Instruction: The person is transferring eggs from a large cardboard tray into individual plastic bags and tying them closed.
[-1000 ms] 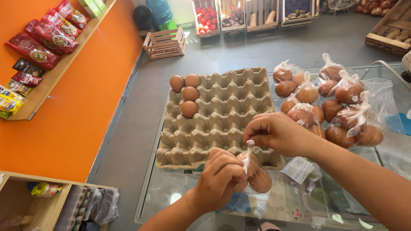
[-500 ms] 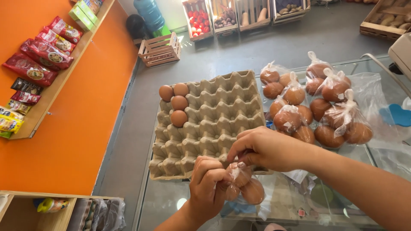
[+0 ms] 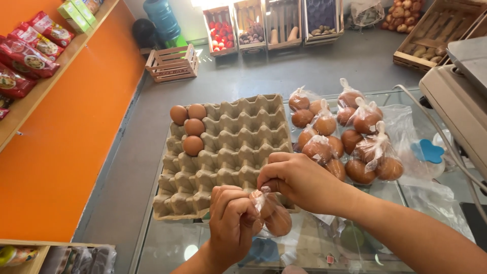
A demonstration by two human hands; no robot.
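My left hand (image 3: pixel 231 223) is closed around the neck of a small clear plastic bag of brown eggs (image 3: pixel 276 219) held just above the glass counter (image 3: pixel 172 243). My right hand (image 3: pixel 297 180) pinches the twisted top of that same bag, right beside the left fingers. Behind the hands lies a grey cardboard egg tray (image 3: pixel 236 147) with several brown eggs (image 3: pixel 188 127) in its far left corner. To the right sit several tied bags of eggs (image 3: pixel 350 134).
A weighing scale (image 3: pixel 456 96) stands at the right edge, with loose clear bags (image 3: pixel 431 195) below it. An orange wall with a snack shelf (image 3: pixel 35 56) runs along the left. Wooden crates of produce (image 3: pixel 253 25) and a blue water jug (image 3: pixel 162 18) stand on the floor.
Both hands stay on the bag of eggs, working its top. The hands and bag have shifted slightly lower and left on the counter as my view moved.
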